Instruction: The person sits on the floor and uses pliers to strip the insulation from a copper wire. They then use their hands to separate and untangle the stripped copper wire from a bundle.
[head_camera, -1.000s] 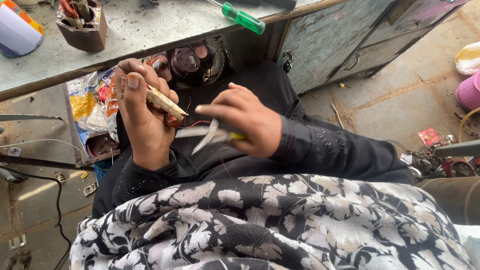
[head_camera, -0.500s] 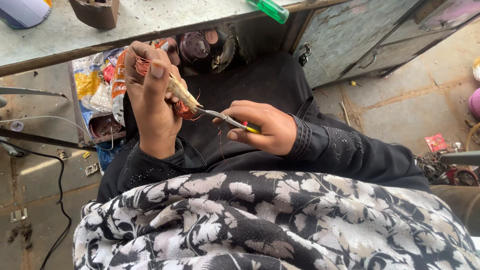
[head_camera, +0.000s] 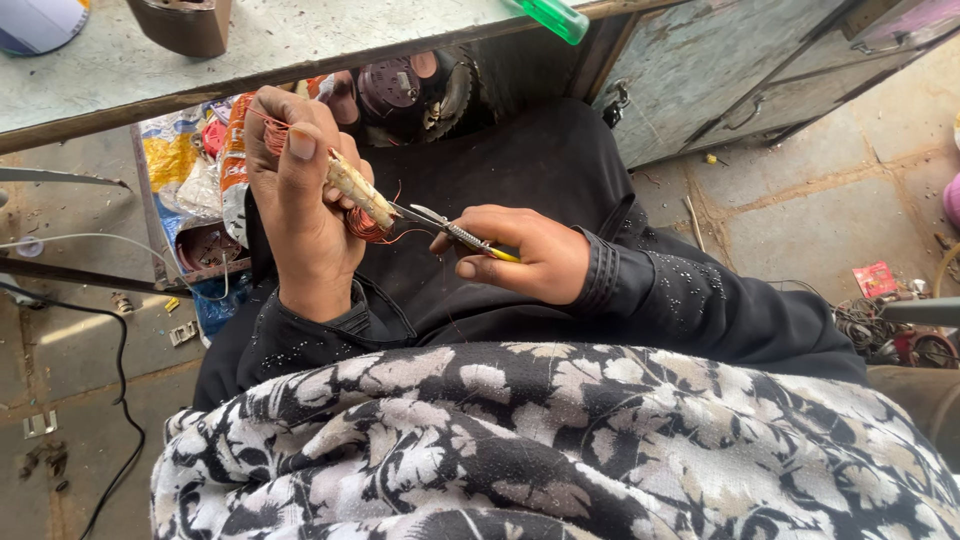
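Copper-wire coil wrapped in pale paper (head_camera: 352, 195) sits gripped in the left hand (head_camera: 300, 215) over the lap; the right hand (head_camera: 525, 255), at three o'clock, closes on yellow-handled metal snips (head_camera: 450, 232), blades parted at loose strands, apparently untrimmed.

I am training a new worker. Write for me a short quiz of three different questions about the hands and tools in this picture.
1. True or false: the left hand holds a coil of copper wire.
2. Which tool does the right hand hold? A) hammer B) small scissors C) paintbrush
3. Fill in: the green-handled screwdriver lies on the ____.

Key: 1 true. 2 B; the blades are slightly open, tips at the coil. 3 workbench, at its edge.
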